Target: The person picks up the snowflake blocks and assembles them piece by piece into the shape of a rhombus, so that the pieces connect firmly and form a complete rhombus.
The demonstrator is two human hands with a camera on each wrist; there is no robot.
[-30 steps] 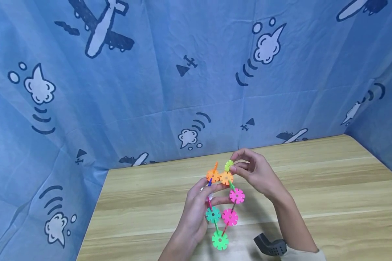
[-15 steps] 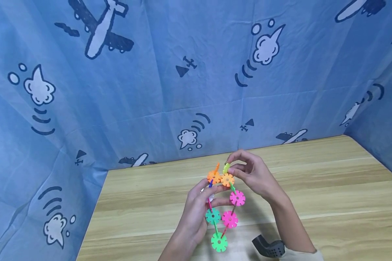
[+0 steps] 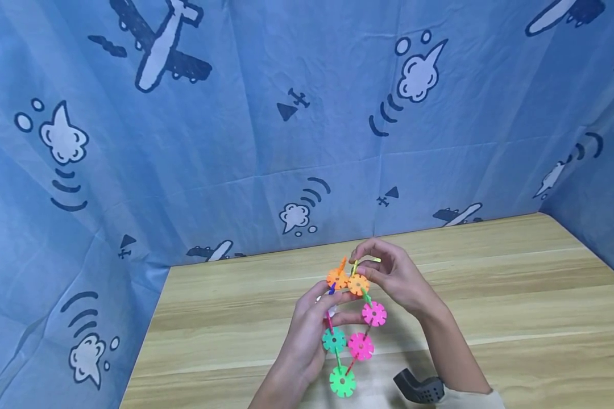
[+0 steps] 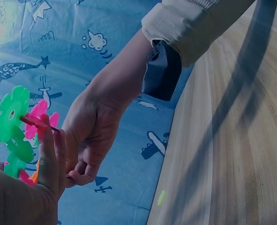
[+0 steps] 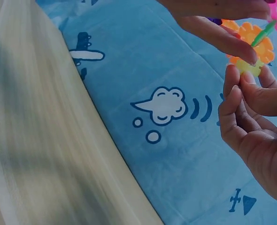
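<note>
My left hand (image 3: pixel 303 324) grips a ring of linked plastic snowflake discs, its fingers reaching behind them. A bright green disc (image 3: pixel 342 382) hangs lowest, with a teal disc (image 3: pixel 334 340) on the left and pink discs (image 3: pixel 361 346) on the right. Two orange discs (image 3: pixel 358 284) sit side by side at the top, and another orange one stands edge-on above the left one. Between thumb and fingertips, my right hand (image 3: pixel 400 279) pinches a yellow snowflake disc (image 5: pixel 252 68), right at the rim of the right orange disc. A white piece (image 3: pixel 332 310) is partly hidden by the left hand.
The wooden table (image 3: pixel 210 318) extends under both hands to a blue curtain (image 3: pixel 235 142) printed with planes and clouds. A yellow-green piece (image 4: pixel 161 197) lies on the wood near its edge. A black device (image 3: pixel 419 387) is at the right wrist.
The yellow disc has moved left and turned edge-on against the right orange disc, carried by my right hand. The linked discs have shifted slightly down; the left hand keeps its grip.
</note>
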